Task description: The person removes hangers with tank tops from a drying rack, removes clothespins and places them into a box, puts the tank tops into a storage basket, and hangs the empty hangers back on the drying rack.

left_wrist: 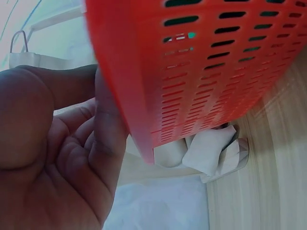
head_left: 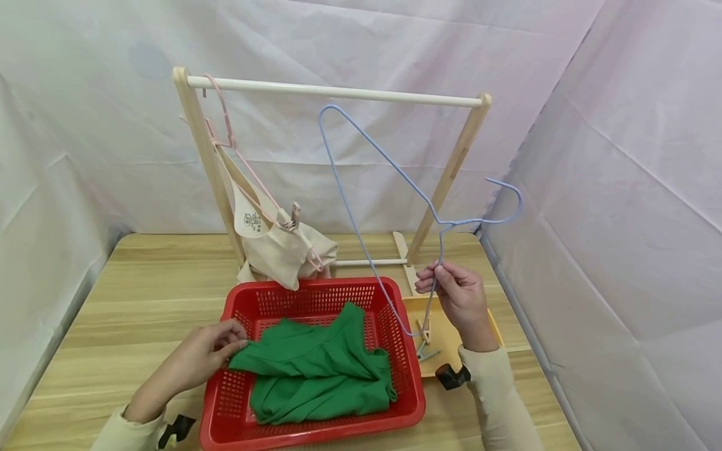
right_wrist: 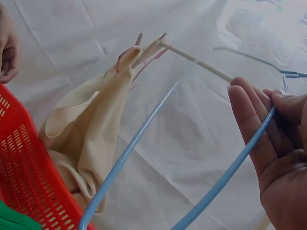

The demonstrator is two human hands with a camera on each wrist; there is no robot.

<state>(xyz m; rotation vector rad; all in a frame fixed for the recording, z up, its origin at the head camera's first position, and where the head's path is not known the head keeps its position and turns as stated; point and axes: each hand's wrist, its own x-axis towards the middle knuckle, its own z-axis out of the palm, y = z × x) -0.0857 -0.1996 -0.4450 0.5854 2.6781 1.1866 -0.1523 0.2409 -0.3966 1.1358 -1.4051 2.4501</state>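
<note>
Head: at left, my left hand (head_left: 204, 352) pinches the green garment (head_left: 318, 363) in the red basket (head_left: 414, 404), likely to steady it. Left wrist: the rim (left_wrist: 124, 62) hides the pinch. Right wrist: at right, my right hand (right_wrist: 283, 167) pinches the blue wire hanger (right_wrist: 220, 177), probably leaving its hook (right_wrist: 261, 61) free.

The person wore long sleeves of a pale cream, plain in colour on both arms. The left sleeve (head_left: 128, 432) ended just above the wrist, and the right sleeve (head_left: 499, 394) did the same, softly creased along the forearm. Near the end of each sat a small black device — the left device (head_left: 179, 428) angular, with a little yellowish-green patch beside it, the right device (head_left: 453, 377) dark and blocky, built of joined pieces. Past the fabric, the left grip (head_left: 211, 351) and the right grip (head_left: 459, 297) were bare hands — uncovered from wrist to fingertips.
</note>
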